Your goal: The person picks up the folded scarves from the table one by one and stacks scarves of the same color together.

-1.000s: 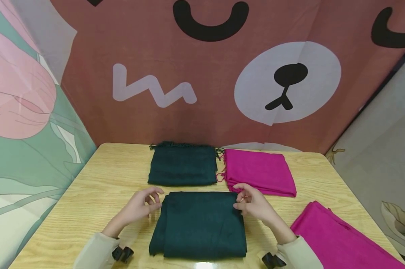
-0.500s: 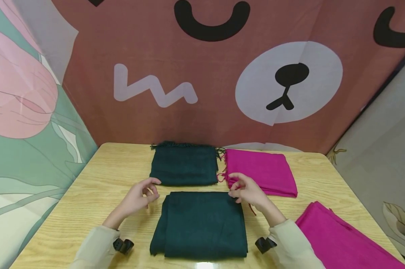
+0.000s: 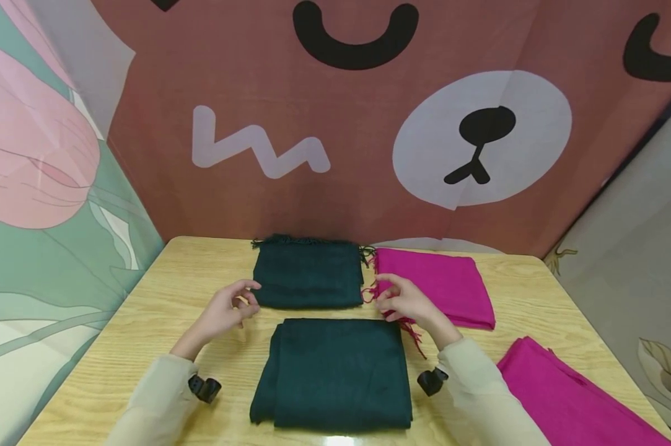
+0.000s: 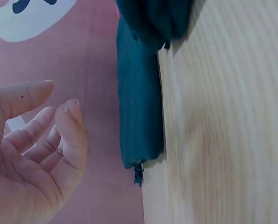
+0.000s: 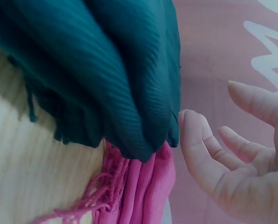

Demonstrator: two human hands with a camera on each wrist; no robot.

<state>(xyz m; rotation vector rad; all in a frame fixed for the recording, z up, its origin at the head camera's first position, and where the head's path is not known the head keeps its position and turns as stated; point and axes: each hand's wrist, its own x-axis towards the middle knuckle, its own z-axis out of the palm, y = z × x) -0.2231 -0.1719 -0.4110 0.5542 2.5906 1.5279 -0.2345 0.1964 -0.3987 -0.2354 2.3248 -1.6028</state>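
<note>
Brown bear-printed curtain (image 3: 246, 207) rose behind the pale wooden table (image 3: 123, 347). At the near middle of this table lay the near green shawl (image 3: 341, 375), folded into a flat rectangle, with layers stepped along its left side. The left hand (image 3: 229, 308) was in the air beyond its far left corner, close to the left edge of the far green shawl (image 3: 307, 272). The right hand (image 3: 409, 301) was just past the far right corner, before the folded magenta shawl (image 3: 447, 291). Both hands were holding nothing; their fingers were loosely bent, with thumbs apart. Whether the right fingertips touched any cloth, I could not tell.

Behind, the two folded shawls lay side by side, both fringed. Another magenta shawl (image 3: 564, 396) lay at the right, cut by the picture's border.

In my judgement, folding the near green shawl was practically done, and the hands were between two grips. Next move probably called for pinching one shawl at both sides evenly, so its layers would not slip.
</note>
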